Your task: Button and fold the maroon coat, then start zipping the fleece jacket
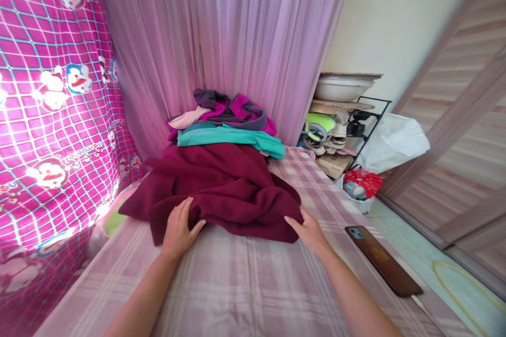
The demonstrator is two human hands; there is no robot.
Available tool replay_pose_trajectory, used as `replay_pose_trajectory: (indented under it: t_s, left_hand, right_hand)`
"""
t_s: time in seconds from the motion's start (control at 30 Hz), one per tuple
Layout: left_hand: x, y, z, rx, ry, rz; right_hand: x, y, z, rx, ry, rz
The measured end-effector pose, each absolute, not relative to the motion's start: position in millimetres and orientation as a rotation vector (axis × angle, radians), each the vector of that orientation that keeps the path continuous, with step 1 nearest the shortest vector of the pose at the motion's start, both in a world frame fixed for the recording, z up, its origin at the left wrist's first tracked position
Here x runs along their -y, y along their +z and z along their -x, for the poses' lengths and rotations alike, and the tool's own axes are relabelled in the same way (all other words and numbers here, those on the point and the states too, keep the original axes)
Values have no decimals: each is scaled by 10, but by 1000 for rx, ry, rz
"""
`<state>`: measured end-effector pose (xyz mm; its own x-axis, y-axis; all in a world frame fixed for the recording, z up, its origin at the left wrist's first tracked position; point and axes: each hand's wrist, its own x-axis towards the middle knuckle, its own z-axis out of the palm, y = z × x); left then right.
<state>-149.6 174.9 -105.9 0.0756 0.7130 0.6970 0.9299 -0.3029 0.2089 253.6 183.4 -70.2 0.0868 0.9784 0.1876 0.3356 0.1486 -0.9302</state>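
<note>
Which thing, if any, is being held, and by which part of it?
The maroon cloth, at its right near edge, in the right grip. The left grip rests at its near edge; whether it grasps cannot be told.

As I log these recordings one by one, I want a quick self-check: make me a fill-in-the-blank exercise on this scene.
1. Of the left hand and right hand, the ____ one is nearer the phone.
2. The teal cloth lies ____ the maroon cloth and the purple curtain.
3. The cable at the phone's end is coloured ____.
4. The pink printed fabric is on the picture's ____ side.

Missing words: right; between; white; left.
</note>
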Motion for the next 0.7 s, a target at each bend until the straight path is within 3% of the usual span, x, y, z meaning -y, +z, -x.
replay_pose_trajectory:
  t_s: [0.2,0.43,0.7]
  left_hand:
    - [-1603,-975,1589,1639,-983,2157]
    - [-1440,-481,1794,1678,-417,2295]
    - [-1793,-37,1872,1925,-47,2279]
  right_hand:
    - [-1399,-332,-2636,1484,944,1317]
    - [-982,-49,-2894,1546,1031,1314]
    - [-901,177,-3104,1551,1033,1386]
